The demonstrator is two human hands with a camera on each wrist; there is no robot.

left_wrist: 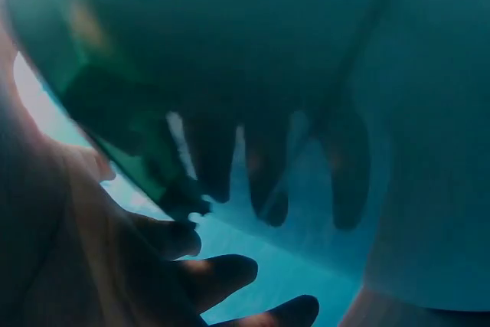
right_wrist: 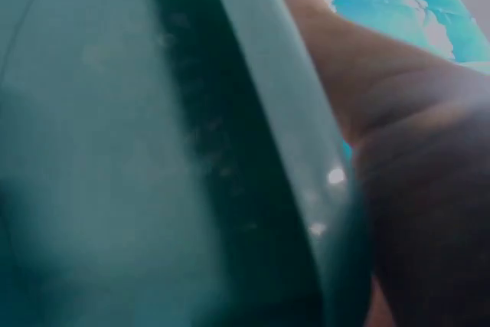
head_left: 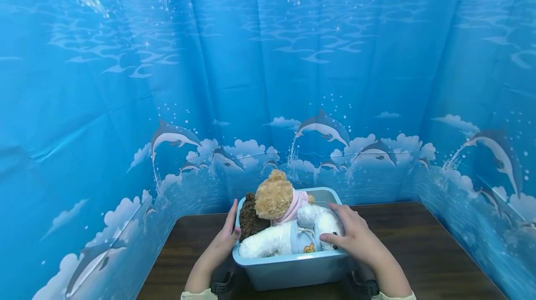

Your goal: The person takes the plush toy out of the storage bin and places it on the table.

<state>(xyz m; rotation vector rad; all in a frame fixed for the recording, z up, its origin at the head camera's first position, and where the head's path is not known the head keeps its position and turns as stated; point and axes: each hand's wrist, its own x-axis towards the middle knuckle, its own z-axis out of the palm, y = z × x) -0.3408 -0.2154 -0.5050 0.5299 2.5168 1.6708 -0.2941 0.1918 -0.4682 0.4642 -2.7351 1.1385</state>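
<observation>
A light blue plastic bin [head_left: 295,273] holds several plush toys. A tan teddy bear [head_left: 274,197] in pink sits at the back, a dark brown curly plush [head_left: 250,218] is at the left, and a white plush [head_left: 264,243] in a light blue shirt lies along the front. Beside the bin's left wall, my left hand [head_left: 224,242] has its fingers extended; the left wrist view shows them close to the glossy wall. My right hand [head_left: 353,231] lies over the right rim, thumb and fingers spread against the white plush. The right wrist view shows only its thumb past the rim [right_wrist: 268,97].
The bin stands on a dark wooden table [head_left: 418,244]. A blue curtain [head_left: 268,81] printed with dolphins and clouds encloses the table at the back and both sides. Each wrist wears a black strap [head_left: 219,287].
</observation>
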